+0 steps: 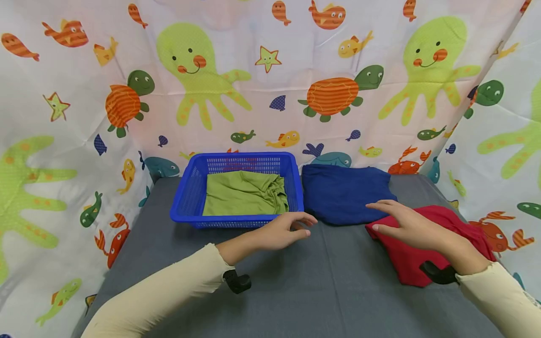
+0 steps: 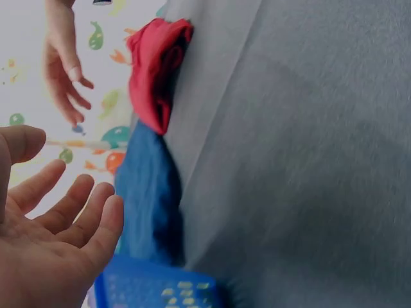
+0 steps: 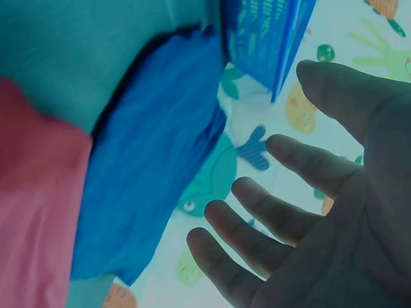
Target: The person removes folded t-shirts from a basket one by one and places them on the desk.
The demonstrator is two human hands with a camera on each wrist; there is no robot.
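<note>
My left hand [image 1: 282, 231] hovers in front of the right front corner of a blue plastic basket [image 1: 181, 218], fingers relaxed and holding nothing. Inside the basket lies a green cloth [image 1: 241, 192], loosely folded with creases at its right side. Beside the basket, a dark blue folded cloth [image 1: 344, 192] lies on the table. My right hand [image 1: 412, 227] is above a red cloth [image 1: 416, 263], with spread fingers and nothing held. In the right wrist view, the fingers [image 3: 276, 212] are apart from the blue cloth. The red cloth's far part is partly hidden behind the right hand and forearm.
A grey covered table [image 1: 296, 291] spreads beneath everything. White curtains [image 1: 262, 94] printed with sea animals rise at the back and both sides. A black wrist strap [image 1: 237, 281] is on the left wrist, and another [image 1: 437, 273] is on the right.
</note>
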